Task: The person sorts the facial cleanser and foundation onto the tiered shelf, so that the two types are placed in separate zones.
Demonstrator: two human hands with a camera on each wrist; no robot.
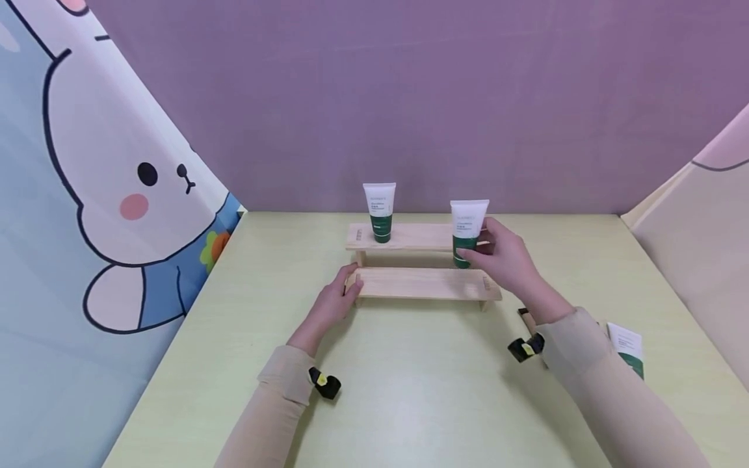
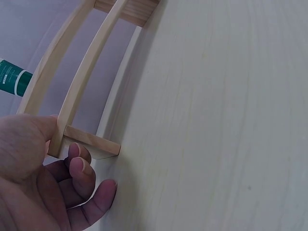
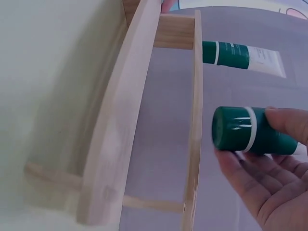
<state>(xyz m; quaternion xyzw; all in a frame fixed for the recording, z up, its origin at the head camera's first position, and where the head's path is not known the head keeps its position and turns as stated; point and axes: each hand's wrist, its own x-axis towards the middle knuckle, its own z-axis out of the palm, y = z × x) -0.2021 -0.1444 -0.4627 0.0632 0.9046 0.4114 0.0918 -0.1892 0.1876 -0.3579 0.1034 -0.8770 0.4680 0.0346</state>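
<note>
My right hand (image 1: 508,259) pinches a white-and-green squeeze tube (image 1: 468,220) between thumb and fingers, cap downward. In the right wrist view, the green cap (image 3: 231,129) is apart from the rack's upper board. At the left end of a two-step wooden rack (image 1: 430,284), my left hand (image 1: 335,300) grips the lower board with its thumb on top. The left wrist view has its fingers (image 2: 83,175) curled beside the rack's short leg (image 2: 94,139). Another squeeze tube (image 1: 380,207) stands cap-down on the left part of the upper board.
A third tube (image 1: 626,346) lies on the table (image 1: 398,403) at the right, partly covered by my right sleeve. Under that wrist, a small brown-and-black object (image 1: 526,320) is mostly hidden. A purple backdrop (image 1: 421,104) rises behind the table.
</note>
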